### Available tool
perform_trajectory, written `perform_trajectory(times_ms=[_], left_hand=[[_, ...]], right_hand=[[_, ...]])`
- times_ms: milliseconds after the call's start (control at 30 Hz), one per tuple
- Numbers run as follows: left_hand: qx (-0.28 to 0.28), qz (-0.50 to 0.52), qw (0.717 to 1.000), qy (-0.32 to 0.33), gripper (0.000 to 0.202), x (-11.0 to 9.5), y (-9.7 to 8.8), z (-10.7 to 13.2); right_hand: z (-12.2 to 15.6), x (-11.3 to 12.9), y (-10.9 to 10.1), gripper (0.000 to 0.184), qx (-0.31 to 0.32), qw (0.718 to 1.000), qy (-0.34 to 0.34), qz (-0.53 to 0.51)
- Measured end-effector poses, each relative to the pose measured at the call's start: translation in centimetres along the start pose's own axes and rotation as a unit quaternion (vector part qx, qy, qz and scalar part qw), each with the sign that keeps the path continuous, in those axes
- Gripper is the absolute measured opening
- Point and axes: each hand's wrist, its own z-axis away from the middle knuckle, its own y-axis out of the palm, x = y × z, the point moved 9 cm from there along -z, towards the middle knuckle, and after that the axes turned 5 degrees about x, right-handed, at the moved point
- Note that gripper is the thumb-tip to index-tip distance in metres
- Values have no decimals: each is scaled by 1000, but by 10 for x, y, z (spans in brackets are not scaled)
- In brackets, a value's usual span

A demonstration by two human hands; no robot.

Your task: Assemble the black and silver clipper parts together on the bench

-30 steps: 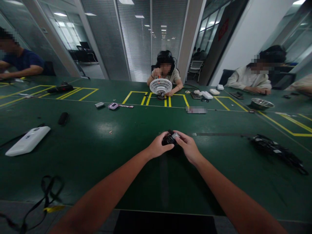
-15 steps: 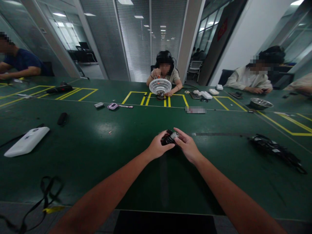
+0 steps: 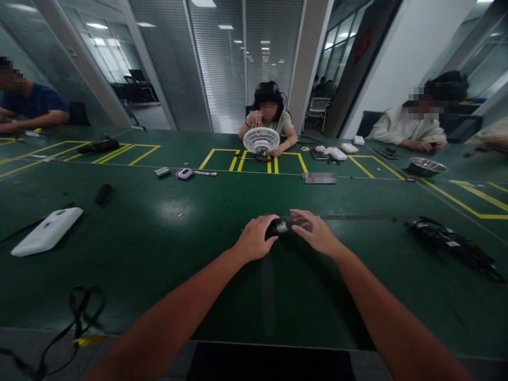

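Observation:
My left hand (image 3: 257, 236) is wrapped around a small black object with a silver end (image 3: 282, 227), low over the green table (image 3: 206, 259). Its silver part faces right; the left side is hidden behind my fingers, and its exact kind does not show. Just to the right, my right hand (image 3: 313, 230) is open, thumb and fingers apart. A small gap separates its fingertips from the silver end, and I see nothing in its grasp.
A white flat device (image 3: 47, 231) lies at left, near a black strap (image 3: 77, 312) and small black case (image 3: 103, 194). Bundled black cables (image 3: 452, 243) lie at right. Across the table, a person handles a white fan (image 3: 261, 140). A metal bowl (image 3: 427, 167) stands at far right.
My right hand has let go of the silver end and moved a little to the right, its fingers parting. The left hand still holds the black object in about the same place.

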Motion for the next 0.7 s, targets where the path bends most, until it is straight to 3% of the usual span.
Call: perform_trajectory(times_ms=[100, 200, 300, 367, 500, 700], left_hand=[[15, -50, 999, -10, 51, 6, -1, 1], [15, -68, 997, -26, 50, 15, -4, 1], [9, -66, 997, -28, 49, 18, -3, 0], [8, -58, 998, -22, 49, 18, -2, 0], [1, -32, 999, -22, 47, 18, 0, -1], [-3, -14, 999, -35, 45, 21, -1, -3]], right_hand=[[10, -33, -59, 50, -81, 980, 44, 175], [37, -85, -129, 50, -166, 917, 177, 315], [78, -136, -183, 61, -197, 849, 336, 358], [102, -155, -209, 65, -223, 817, 388, 363], [130, -175, -238, 57, -265, 792, 418, 358], [136, -190, -247, 50, -251, 778, 449, 360]])
